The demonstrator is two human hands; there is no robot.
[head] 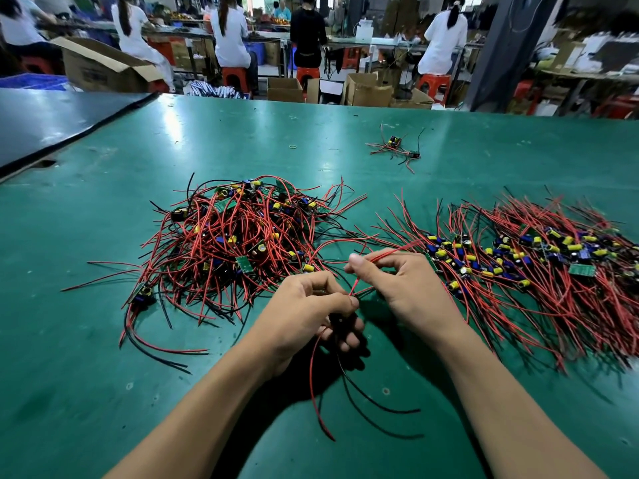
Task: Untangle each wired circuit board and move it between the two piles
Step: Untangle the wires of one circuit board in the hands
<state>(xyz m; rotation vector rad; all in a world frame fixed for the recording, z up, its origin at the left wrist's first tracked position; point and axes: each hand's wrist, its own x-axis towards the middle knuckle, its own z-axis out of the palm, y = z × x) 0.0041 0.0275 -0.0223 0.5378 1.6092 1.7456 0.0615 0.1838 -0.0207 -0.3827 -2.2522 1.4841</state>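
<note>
The knotted heap of red-and-black-wired green circuit boards (pixel 238 236) at centre left looks about as large as the combed-out spread (pixel 518 264) at right, so the task seems roughly half done. At lower centre the left hand (pixel 311 305) clasps one small dark wired board (pixel 340 321). The right hand (pixel 404 285), just beside it, pinches a thin red wire (pixel 390 254) leading from it.

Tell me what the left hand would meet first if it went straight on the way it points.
Probably the right hand, close ahead of the left hand, up and rightward; the red wire they both pinch spans the gap. Depth is unclear.
</note>
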